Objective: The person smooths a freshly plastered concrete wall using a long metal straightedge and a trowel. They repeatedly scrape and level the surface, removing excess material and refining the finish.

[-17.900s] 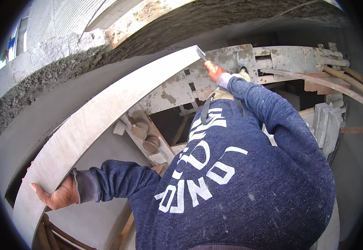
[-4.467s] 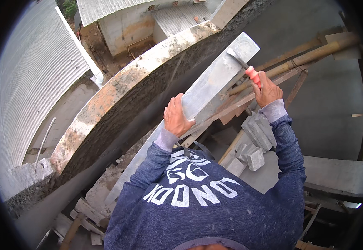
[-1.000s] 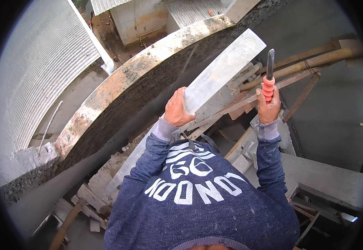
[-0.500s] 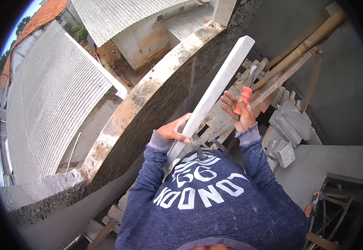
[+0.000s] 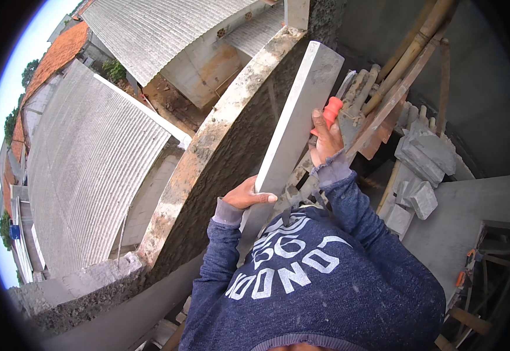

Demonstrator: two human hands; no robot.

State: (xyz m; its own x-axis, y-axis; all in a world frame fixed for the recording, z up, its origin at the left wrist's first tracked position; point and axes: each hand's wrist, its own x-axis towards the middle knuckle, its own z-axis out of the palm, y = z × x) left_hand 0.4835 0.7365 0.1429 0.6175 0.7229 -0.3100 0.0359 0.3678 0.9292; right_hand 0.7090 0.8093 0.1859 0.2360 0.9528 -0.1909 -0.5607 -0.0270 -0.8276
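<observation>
A long, pale grey masonry block stands tilted in front of me, its far end up and its broad right face showing. My left hand grips the near part, thumb over the edge. Close to the block's right face, my right hand is closed around the orange handle of a hand tool. A narrow strip of grey metal shows past the handle; the tool's exact kind is unclear. Whether the right fingers touch the block cannot be made out. My torso covers the block's lower end.
A curved, rough-topped wall runs along the left, with corrugated roofs below it. Bamboo poles lean at the upper right. Broken grey blocks lie to the right, near a flat grey board. An orange-handled tool hangs farther right.
The block has turned, so its broad face shows instead of a narrow edge. My right hand with the orange-handled tool has come left, close beside the block. The whole view has shifted.
</observation>
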